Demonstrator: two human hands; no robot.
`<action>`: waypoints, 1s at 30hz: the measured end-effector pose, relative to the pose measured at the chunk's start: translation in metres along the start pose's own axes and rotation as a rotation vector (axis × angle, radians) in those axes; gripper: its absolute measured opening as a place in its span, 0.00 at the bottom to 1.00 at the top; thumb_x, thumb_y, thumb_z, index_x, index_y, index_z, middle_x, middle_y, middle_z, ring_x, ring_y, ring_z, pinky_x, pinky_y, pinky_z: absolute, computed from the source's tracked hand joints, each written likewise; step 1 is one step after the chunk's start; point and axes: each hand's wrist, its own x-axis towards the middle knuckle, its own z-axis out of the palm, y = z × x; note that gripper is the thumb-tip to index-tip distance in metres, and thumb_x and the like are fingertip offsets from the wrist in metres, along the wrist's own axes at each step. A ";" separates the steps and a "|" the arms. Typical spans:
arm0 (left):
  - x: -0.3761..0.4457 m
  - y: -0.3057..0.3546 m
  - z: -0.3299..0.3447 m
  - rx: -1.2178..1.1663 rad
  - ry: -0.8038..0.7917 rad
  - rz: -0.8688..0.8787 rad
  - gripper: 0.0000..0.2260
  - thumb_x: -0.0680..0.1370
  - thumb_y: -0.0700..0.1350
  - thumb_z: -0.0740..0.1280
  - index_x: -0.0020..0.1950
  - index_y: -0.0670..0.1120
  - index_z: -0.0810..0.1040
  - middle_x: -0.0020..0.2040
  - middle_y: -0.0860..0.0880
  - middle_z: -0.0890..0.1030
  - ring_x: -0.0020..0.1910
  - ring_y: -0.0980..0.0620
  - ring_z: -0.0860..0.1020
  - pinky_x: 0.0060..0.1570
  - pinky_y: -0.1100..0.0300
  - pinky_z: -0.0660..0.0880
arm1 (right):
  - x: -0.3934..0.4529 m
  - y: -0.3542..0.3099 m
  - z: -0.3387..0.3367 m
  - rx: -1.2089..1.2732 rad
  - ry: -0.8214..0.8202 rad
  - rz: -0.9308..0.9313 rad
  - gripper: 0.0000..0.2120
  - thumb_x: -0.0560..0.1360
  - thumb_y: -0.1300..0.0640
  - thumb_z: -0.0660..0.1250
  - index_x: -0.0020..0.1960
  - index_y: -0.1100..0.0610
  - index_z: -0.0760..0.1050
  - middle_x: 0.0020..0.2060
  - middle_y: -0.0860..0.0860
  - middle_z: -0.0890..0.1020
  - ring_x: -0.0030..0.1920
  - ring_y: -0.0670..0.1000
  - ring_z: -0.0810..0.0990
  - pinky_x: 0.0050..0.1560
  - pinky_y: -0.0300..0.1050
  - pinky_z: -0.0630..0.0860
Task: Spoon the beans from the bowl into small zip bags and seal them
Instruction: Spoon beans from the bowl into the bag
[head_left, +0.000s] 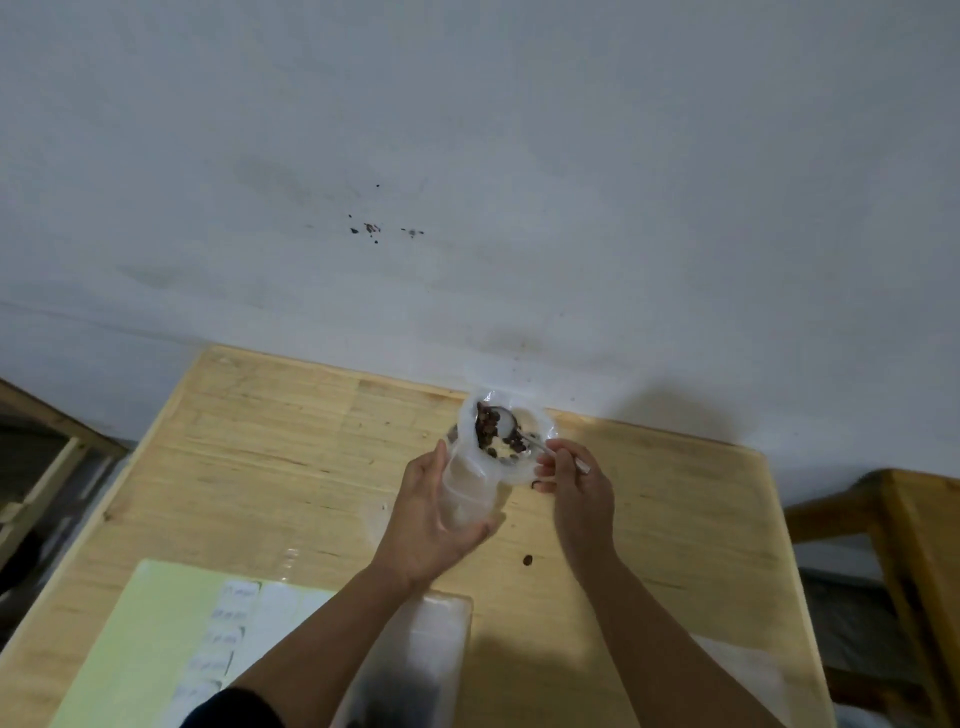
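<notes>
**Beans going from spoon into a held-open zip bag**

Seen from a head-worn camera looking down: a person's two bare forearms reach over a pale wooden bench set against a grey-white wall.

The left hand has its grip wrapped around the lower part of a small clear plastic zip bag, holding it upright and off the bench, probably so its mouth stays open and faces the spoon. The right hand pinches the thin handle of a small metal spoon, its fingers curled close around it. The spoon's head sits at the bag's open mouth, loaded with dark brown beans; holding it this low likely limits spilling.

One loose dark bean lies on the bench between the two wrists, and another seems to sit just under the right fingers.

A translucent plastic container, blurred, lies near the bench's front edge beneath the left forearm; whether it is the bowl of beans cannot be told. To its left lies a pale green sheet with small white labelled slips on it, their writing too small to read.

The bag's seal is not yet closed.
</notes>
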 end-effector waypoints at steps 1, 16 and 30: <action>0.002 0.000 0.001 -0.005 0.008 -0.005 0.48 0.66 0.59 0.75 0.76 0.54 0.48 0.67 0.55 0.59 0.62 0.63 0.60 0.60 0.70 0.60 | 0.003 0.001 0.001 0.074 -0.017 0.059 0.09 0.80 0.63 0.58 0.50 0.57 0.77 0.38 0.55 0.82 0.36 0.48 0.80 0.34 0.37 0.78; 0.007 -0.003 0.005 0.023 0.021 -0.006 0.48 0.66 0.59 0.74 0.77 0.49 0.50 0.70 0.50 0.60 0.64 0.61 0.60 0.63 0.68 0.59 | 0.013 -0.010 -0.027 0.359 -0.028 0.304 0.12 0.81 0.60 0.55 0.50 0.63 0.76 0.37 0.58 0.82 0.32 0.49 0.80 0.27 0.38 0.75; 0.005 -0.002 0.006 -0.068 0.047 -0.006 0.47 0.67 0.56 0.75 0.77 0.50 0.49 0.66 0.55 0.59 0.64 0.62 0.58 0.64 0.69 0.57 | -0.021 -0.048 -0.037 0.007 -0.251 -0.092 0.11 0.80 0.62 0.56 0.50 0.61 0.78 0.37 0.57 0.82 0.36 0.51 0.80 0.28 0.41 0.76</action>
